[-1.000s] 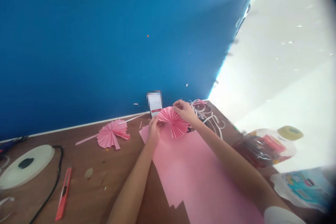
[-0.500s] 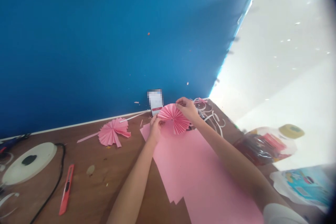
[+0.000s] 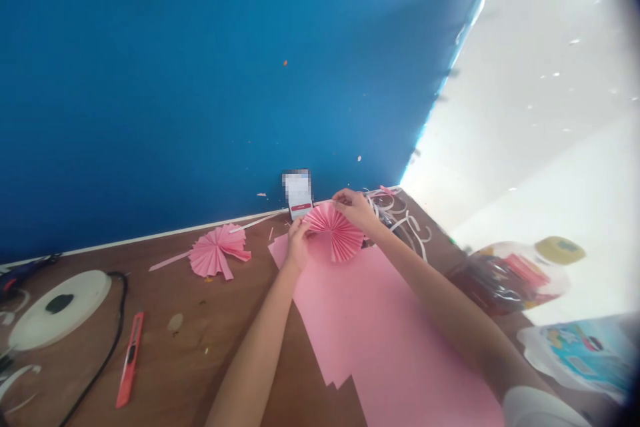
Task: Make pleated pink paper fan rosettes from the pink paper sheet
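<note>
While paper (image 3: pixel 360 327) underlies the fan (image 3: pixel 344 240), a phone (image 3: pixel 299 196) stands behind.

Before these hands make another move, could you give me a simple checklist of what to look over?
1. Left hand's grip on the pleated pink fan: ok, fingers at its left edge.
2. Right hand's grip on the fan: ok, fingers at its top edge.
3. Fan fastened at its centre: cannot tell, too small to see.
4. Red cutter away from both hands: ok, it lies on the table at left.
5. Cutter's blade withdrawn: cannot tell.
6. White strips tidy: not ok, they lie in a tangle beyond the right forearm.
</note>
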The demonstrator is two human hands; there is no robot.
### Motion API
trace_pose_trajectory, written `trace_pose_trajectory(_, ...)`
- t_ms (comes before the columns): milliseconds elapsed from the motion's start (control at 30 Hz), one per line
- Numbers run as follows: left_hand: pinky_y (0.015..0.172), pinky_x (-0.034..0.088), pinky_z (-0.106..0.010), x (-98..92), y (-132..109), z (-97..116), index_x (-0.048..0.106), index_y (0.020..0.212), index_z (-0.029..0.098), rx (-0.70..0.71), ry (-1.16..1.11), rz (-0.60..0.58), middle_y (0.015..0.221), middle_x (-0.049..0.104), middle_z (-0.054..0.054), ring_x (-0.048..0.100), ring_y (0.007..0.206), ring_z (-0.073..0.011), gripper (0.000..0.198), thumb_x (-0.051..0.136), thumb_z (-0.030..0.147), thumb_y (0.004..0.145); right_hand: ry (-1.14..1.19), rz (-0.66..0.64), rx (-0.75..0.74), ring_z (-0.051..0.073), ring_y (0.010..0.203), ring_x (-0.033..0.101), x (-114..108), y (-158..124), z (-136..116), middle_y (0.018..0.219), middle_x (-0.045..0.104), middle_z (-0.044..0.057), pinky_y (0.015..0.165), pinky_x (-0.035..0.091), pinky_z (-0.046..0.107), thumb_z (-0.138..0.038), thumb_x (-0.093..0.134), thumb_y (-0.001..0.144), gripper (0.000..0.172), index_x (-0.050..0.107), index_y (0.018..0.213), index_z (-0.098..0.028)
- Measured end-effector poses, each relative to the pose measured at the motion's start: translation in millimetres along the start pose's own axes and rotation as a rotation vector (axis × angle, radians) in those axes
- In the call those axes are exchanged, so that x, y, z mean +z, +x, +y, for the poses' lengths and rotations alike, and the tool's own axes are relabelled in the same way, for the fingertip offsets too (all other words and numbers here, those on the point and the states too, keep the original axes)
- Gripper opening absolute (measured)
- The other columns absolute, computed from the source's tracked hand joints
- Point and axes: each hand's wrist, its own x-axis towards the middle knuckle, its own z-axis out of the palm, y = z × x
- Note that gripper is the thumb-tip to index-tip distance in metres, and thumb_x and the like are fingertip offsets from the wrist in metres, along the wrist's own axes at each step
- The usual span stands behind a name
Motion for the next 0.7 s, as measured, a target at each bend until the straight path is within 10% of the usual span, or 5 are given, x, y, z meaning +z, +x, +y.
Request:
trace_pose_trajectory(400, 0.068, 0.038, -0.024, -1.4, 0, -4, 0.057, 0.080, 0.018, 0.050, 0.178, 0.011, 0.075, 0.061, 0.000, 0.056, 0.072, -0.0135, 0.017, 0.060, 0.034, 0.077, -0.106, -0.366, -0.042, 0.019, 0.083, 0.056, 4, -8, -2, 0.092, 0.065, 0.004, 0.075, 0.040, 0.030, -0.043, 0.059, 0.077, 0.028, 0.066, 0.092, -0.020)
trace_pose_trajectory(700, 0.069, 0.039, -0.025, -1.0, 0, -3, 0.058, 0.075, 0.018, 0.081, 0.211, 0.116, 0.071, 0.058, 0.001, 0.055, 0.072, -0.0142, 0.022, 0.063, 0.039, 0.074, -0.031, -0.304, 0.029, 0.013, 0.066, 0.047, 0, -7, -13, 0.069, 0.054, -0.003, 0.064, 0.035, 0.026, -0.040, 0.058, 0.072, 0.024, 0.060, 0.074, -0.016)
